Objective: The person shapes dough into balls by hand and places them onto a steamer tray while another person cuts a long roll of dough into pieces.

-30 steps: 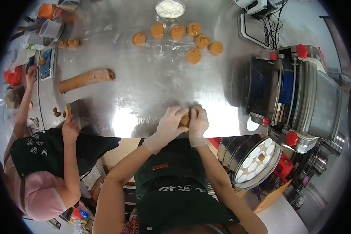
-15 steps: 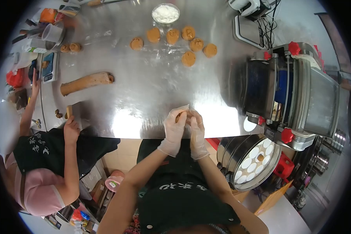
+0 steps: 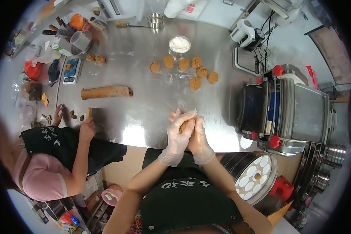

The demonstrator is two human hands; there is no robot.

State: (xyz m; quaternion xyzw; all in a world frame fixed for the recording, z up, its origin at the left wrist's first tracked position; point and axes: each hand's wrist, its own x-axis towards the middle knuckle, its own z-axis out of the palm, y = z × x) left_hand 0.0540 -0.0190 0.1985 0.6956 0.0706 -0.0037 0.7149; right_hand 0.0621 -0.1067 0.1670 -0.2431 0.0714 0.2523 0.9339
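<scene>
Both my hands wear thin translucent gloves and are close together above the front edge of the steel table (image 3: 144, 113). A brown piece of dough (image 3: 183, 126) shows between the fingers of my left hand (image 3: 178, 134), which is closed around it. My right hand (image 3: 199, 138) is cupped against the same piece from the other side; its fingertips are partly hidden. Farther back on the table lie several flattened brown dough pieces (image 3: 195, 83), near a bowl of white flour (image 3: 179, 44). To the left rests a long dough roll (image 3: 107, 92).
On the left a co-worker (image 3: 45, 171) holds a dough scraper (image 3: 89, 113) beside small dark lumps (image 3: 73, 114). A kitchen scale (image 3: 72, 71) bears a dough piece. At right stand a roller machine (image 3: 284, 113) and a round steamer tray (image 3: 275, 175) with white paper discs.
The camera view has tilted, showing more of the table's back. My hands have shifted around the dough and the left fingers are more spread. The co-worker's far hand has come down to the table.
</scene>
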